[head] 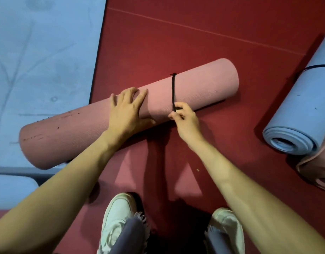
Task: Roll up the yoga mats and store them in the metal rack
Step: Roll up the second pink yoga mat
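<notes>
Person, viewed from above. Both forearms bare from the frame edge to the left hand [127, 109] and right hand [185, 119]. Footwear: white low sneakers, left shoe [115, 213] and right shoe [227, 226], stitched panels, surfaces dulled grey. Legs: grey-blue denim trousers [130, 237], hems [140, 217] frayed into pale fringe over the shoe tops.

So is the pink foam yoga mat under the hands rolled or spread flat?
Rolled: the pink foam yoga mat lies as a full cylinder, a thin black cord looped round it.
</notes>
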Motion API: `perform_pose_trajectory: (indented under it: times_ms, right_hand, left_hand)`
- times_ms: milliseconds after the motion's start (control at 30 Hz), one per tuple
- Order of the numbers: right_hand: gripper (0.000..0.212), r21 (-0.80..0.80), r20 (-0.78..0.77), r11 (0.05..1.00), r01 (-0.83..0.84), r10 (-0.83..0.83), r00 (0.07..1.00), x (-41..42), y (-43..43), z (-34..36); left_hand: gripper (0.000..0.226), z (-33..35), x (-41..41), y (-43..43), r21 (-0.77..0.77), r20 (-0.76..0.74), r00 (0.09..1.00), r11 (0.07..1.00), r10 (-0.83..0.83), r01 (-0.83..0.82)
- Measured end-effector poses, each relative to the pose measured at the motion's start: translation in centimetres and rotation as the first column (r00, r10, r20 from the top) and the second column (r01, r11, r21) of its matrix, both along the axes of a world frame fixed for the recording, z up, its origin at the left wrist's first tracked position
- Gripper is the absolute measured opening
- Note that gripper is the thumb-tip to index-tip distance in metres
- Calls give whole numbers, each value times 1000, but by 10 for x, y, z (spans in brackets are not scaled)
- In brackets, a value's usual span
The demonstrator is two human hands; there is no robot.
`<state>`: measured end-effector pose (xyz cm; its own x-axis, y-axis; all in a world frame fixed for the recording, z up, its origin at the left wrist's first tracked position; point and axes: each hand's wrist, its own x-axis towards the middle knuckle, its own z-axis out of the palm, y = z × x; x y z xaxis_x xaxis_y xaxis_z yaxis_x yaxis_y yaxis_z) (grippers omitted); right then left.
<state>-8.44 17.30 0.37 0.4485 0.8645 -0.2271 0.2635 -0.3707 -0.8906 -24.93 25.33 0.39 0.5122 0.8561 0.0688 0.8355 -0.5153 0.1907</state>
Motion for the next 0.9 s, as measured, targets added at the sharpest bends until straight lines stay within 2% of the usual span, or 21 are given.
perform_pose_trajectory:
  times_ms: [100, 167, 267, 333, 433, 500, 567, 633, 667, 733, 800, 833, 900]
  right_hand:
    - [18, -26, 25, 1000, 10, -10, 1000, 5, 6, -1]
    - [19, 5, 71, 1000, 16, -16, 997, -1, 8, 0]
    - [24, 50, 131, 999, -19, 13, 991, -11, 9, 9]
    - [25, 45, 161, 999, -29, 21, 987, -7, 11, 21]
    - [18, -85, 306, 995, -57, 80, 949, 12, 7, 33]
    - [13, -123, 215, 990, -75, 101, 971, 20, 1, 32]
    - [10, -80, 159, 993, -82, 94, 983, 18, -3, 28]
    - [11, -26, 163, 994, -107, 110, 981, 9, -1, 24]
    - [12, -17, 167, 994, -111, 112, 980, 5, 1, 22]
    - [16, -10, 139, 996, -92, 92, 986, -1, 6, 21]
    - [16, -1, 83, 996, -85, 85, 993, 0, 11, 21]
    - [16, -3, 76, 996, -94, 94, 993, 2, 13, 22]
    - [18, -26, 94, 993, -119, 121, 988, 6, 14, 24]
  left_hand:
    - [130, 0, -2, -8, -2, -279, 960, 1000, -4, 3]
    - [135, -1, -2, -8, 14, -367, 930, 999, -22, 29]
    - [122, 13, -4, 5, -10, -312, 949, 999, -44, 43]
    - [124, 21, 0, 5, -177, -222, 969, 982, -109, 70]
    - [128, 28, 12, -2, -544, -33, 988, 832, -152, 110]
    - [120, 29, 10, 1, -621, 66, 992, 773, -110, 128]
    - [103, 30, 3, 12, -565, 171, 985, 822, 23, 79]
    - [72, 28, -3, 20, -365, 297, 947, 931, 120, -3]
    - [56, 26, -4, 20, -231, 341, 936, 973, 87, -7]
    - [36, 17, 0, 9, 2, 314, 949, 999, -35, 36]
    - [48, 3, 3, -11, 69, 237, 970, 997, -55, 39]
    - [66, -3, 2, -22, 75, 170, 984, 996, -57, 44]
    - [110, -13, -2, -34, 106, -78, 990, 987, -115, 123]
